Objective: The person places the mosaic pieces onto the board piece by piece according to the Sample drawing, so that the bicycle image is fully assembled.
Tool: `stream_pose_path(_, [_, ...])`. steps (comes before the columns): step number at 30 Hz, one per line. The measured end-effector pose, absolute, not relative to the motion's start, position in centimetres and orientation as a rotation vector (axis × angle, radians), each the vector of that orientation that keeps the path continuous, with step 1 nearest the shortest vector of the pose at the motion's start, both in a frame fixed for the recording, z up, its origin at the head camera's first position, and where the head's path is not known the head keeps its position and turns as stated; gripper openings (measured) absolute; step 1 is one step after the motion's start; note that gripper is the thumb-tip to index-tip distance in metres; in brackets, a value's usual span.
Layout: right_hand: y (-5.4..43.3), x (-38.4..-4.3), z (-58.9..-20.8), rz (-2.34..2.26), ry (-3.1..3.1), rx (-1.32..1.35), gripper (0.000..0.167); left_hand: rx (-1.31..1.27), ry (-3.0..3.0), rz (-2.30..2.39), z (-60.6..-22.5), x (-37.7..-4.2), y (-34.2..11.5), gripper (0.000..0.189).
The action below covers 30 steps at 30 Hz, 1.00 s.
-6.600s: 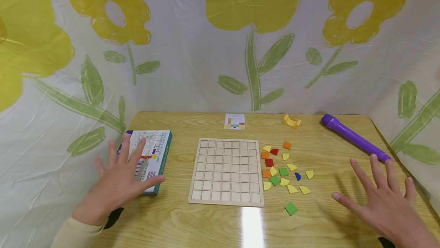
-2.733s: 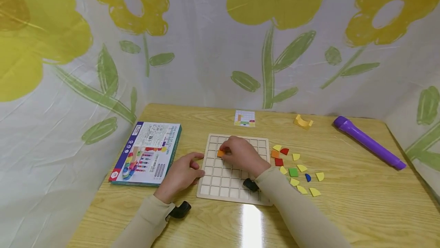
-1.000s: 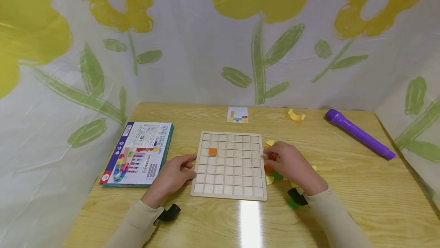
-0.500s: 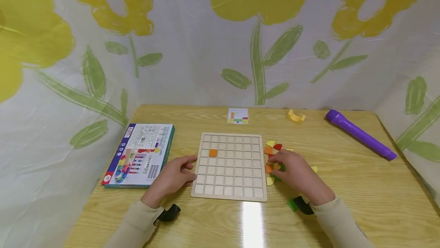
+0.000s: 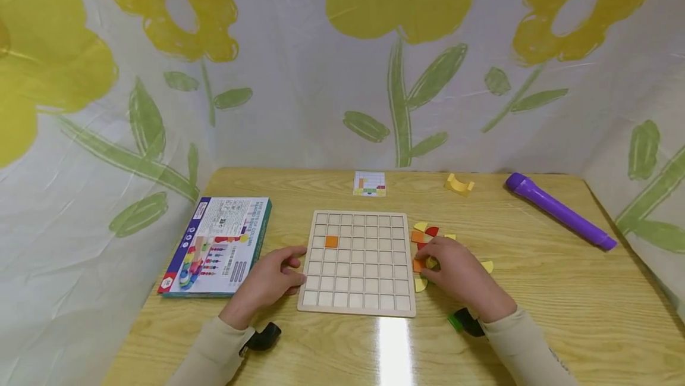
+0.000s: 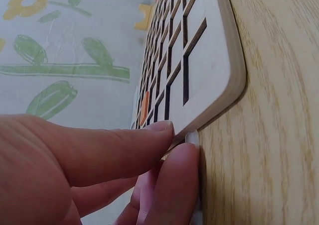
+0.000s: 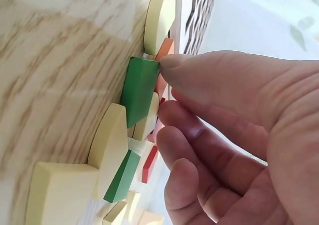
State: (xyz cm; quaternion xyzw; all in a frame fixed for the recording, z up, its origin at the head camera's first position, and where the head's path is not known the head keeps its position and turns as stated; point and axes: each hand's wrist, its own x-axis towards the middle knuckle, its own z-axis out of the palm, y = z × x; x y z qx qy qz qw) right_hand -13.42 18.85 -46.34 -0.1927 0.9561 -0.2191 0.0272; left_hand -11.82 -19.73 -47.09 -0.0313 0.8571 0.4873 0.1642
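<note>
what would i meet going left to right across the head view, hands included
Boxed set → left hand → wooden grid board → right hand → purple microphone-shaped thing

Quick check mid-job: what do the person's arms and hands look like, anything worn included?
The left hand and right hand wear no gloves. The left sleeve and right sleeve are long and beige; the right has a small grey marking, too small to read. A black wrist camera shows at each cuff.

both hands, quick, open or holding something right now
Left hand: open, touching the grid board.
Right hand: at an orange tile; grip cannot be told.
</note>
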Motion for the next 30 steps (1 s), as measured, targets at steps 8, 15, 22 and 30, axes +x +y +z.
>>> stream_pose_path(8, [18.62, -13.25, -46.77, -0.631, 2.969, -0.582, 0.018, -0.082, 2.443, 1.399, -47.32, -11.86, -19.62, 0.058])
stream_pose_path(15, [18.21, -13.27, -46.59, -0.594, 2.983, -0.559, 0.016, -0.106, 2.443, 1.402, -47.17, -11.76, -19.66, 0.058])
stream_pose_path(22, [18.09, -13.27, -46.51, -0.588, 2.971, -0.542, 0.015, -0.083, 2.457, 1.395, -47.04, -11.69, -19.67, 0.058])
stream_pose_path(30, [18.26, -13.4, -46.76, -0.59, 2.977, -0.565, 0.014, -0.074, 2.463, 1.391, -47.03, -11.65, -19.69, 0.059])
